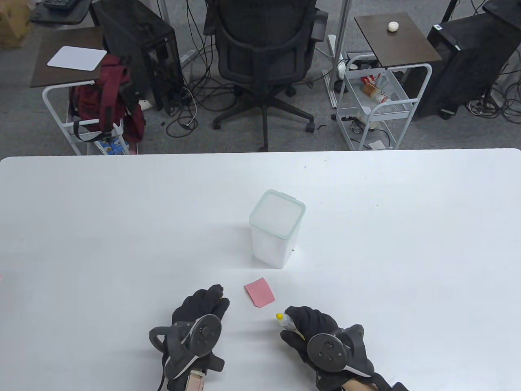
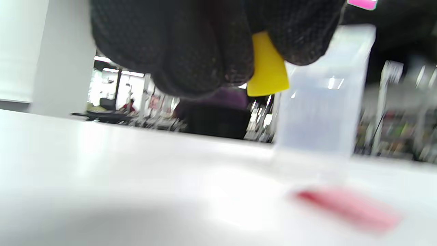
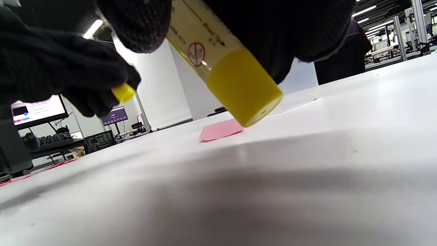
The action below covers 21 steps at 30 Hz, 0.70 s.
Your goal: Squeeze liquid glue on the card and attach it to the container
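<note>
now right hand [image 1: 321,342] grips glue bottle [image 3: 218,65]; left hand [image 1: 199,313] pinches yellow cap [image 2: 267,66].

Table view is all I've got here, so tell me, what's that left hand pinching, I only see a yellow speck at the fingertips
Observer: The left wrist view shows the left hand pinching a small yellow cap between its fingertips.
Operator: So is the glue open?
Observer: In the right wrist view the glue bottle in the right hand ends in a broad yellow tip with a small hole in its face.
Operator: Is that tip touching the card?
Observer: No, it hangs above the table, short of the pink card, angled down toward it.
</note>
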Available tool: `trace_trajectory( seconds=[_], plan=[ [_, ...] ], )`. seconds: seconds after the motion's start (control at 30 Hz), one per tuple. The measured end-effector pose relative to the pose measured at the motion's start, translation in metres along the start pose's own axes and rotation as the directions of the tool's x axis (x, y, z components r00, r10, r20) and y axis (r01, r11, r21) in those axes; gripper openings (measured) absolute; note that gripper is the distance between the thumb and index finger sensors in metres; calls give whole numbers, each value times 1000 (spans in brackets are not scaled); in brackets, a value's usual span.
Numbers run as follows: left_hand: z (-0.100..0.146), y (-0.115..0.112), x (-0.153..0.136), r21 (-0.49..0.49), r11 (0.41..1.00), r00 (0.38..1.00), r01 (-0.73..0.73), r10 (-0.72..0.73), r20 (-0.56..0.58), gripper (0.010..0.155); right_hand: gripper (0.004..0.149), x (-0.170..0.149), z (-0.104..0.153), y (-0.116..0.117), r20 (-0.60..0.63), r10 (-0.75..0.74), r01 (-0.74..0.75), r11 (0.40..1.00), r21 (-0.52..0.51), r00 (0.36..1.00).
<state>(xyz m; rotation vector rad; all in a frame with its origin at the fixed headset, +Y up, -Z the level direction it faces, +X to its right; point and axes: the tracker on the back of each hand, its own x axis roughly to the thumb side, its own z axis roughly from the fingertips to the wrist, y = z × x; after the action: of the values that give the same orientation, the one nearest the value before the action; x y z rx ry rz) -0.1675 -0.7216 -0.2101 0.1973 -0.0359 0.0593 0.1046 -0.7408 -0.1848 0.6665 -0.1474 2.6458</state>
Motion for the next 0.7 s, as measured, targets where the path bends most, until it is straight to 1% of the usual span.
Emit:
trace_trajectory(
  seconds=[0.07, 0.13, 0.27, 0.47, 0.57, 0.63, 0.7],
  plan=[
    [-4, -10, -1, -83, 993, 996, 84, -84, 3, 45, 55, 0, -1, 1, 1, 4, -4, 1000, 7, 1000],
    [-8, -19, 0, -158, 979, 991, 132, -133, 5, 46, 55, 0, 0, 2, 6, 13, -13, 1000, 14, 1000],
    [-11, -28, 4, -240, 953, 983, 183, -183, 22, 46, 55, -1, 0, 1, 5, 22, -22, 1000, 12, 1000],
    [-11, -32, 5, -258, 945, 979, 199, -200, 20, 46, 55, -3, 0, 0, 0, 15, -15, 1000, 12, 1000],
    [-10, -31, 6, -265, 944, 980, 199, -200, 21, 49, 55, -4, 0, 0, -3, 11, -11, 1000, 13, 1000],
    [-9, -27, 9, -240, 948, 977, 210, -211, 24, 54, 55, -5, 0, -1, -10, 5, -5, 1000, 9, 1000],
    [-8, -20, 16, -188, 957, 975, 223, -218, 47, 55, 55, -7, 0, -2, -22, -5, 5, 1000, 3, 1000]
  ],
)
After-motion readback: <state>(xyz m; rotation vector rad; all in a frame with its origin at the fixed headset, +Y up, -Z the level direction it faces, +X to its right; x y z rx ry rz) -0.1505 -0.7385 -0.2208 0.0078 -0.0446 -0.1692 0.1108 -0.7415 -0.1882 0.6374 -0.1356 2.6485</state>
